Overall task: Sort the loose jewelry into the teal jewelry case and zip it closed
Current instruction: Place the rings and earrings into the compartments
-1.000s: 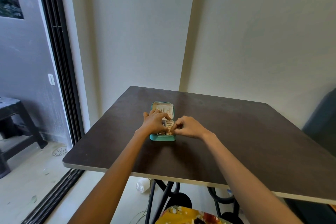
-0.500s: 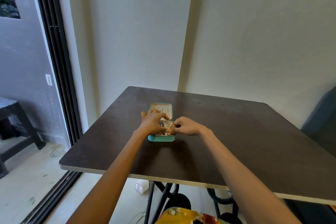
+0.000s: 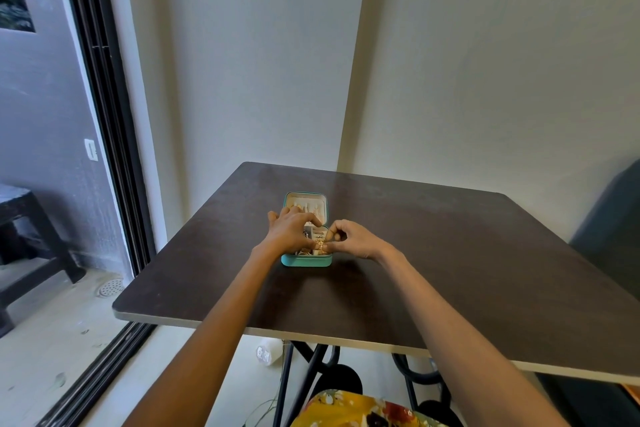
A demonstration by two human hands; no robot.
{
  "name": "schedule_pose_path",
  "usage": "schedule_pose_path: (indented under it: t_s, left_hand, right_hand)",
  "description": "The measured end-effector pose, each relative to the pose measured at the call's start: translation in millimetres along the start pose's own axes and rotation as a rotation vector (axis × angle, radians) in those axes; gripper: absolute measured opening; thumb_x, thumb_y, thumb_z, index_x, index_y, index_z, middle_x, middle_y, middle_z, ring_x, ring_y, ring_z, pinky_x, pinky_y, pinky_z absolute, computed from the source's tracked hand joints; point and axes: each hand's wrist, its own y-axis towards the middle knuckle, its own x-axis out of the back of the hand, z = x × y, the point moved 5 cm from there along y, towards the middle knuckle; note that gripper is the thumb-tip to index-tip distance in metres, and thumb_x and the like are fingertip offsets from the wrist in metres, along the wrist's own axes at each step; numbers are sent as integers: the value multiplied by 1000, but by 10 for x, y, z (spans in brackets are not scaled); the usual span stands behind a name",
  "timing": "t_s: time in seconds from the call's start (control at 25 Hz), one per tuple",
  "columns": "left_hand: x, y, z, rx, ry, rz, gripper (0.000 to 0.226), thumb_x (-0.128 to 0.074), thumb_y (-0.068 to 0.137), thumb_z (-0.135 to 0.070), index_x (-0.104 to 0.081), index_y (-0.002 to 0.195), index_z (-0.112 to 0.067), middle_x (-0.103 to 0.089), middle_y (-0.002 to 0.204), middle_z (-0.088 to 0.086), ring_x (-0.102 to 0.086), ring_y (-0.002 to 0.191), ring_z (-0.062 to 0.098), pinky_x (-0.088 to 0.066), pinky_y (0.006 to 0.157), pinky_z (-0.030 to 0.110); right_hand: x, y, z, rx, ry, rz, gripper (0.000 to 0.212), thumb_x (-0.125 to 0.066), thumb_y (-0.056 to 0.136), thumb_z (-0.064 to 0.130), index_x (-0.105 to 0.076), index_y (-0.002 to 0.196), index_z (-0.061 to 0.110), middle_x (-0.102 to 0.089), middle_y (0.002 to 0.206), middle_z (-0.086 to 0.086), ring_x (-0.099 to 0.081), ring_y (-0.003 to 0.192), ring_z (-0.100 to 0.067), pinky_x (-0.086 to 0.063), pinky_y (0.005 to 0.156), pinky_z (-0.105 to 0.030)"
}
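Hands over open teal case, gold jewelry small — compartments unclear

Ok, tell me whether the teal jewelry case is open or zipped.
Open. The teal jewelry case has its lid laid back, showing the pale lining and gold pieces inside, while both hands work over the base.

left hand fingers curled, right hand pinching, fingertips meeting
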Motion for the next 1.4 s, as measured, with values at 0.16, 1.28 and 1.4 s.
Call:
schedule_pose_path:
  t_s: [0.16, 1.28, 1.4]
  left_hand:
    - [2, -17, 18, 0, -30, 2, 45, -64, 84, -40, -51, 126, -35, -42, 137, 2, -33, 126, 22, -21, 101, 42]
    - [55, -8, 121, -53, -10, -56, 28, -63, 85, -37, -63, 113, -36, -44, 135, -4, -36, 121, 17, -22, 96, 40]
    - [50, -17, 104, -57, -6, -54, 27, -62, 86, -37, -64, 112, -37, -44, 135, -5, -35, 121, 17, -22, 96, 40]
  right_hand:
    - [-24, 16, 62, 16, -36, 18, 17, -66, 83, 7, -51, 85, 12, -48, 81, 3, -45, 71, -8, -41, 66, -21]
    - [-97, 151, -126, 2, 50, -54, 34, -74, 79, 16, -50, 103, 13, -51, 105, -3, -51, 88, -13, -47, 72, -25]
    - [-109, 167, -123, -21, 98, -15, 30, -70, 83, 16, -48, 103, 12, -52, 95, 2, -51, 82, -9, -45, 65, -19]
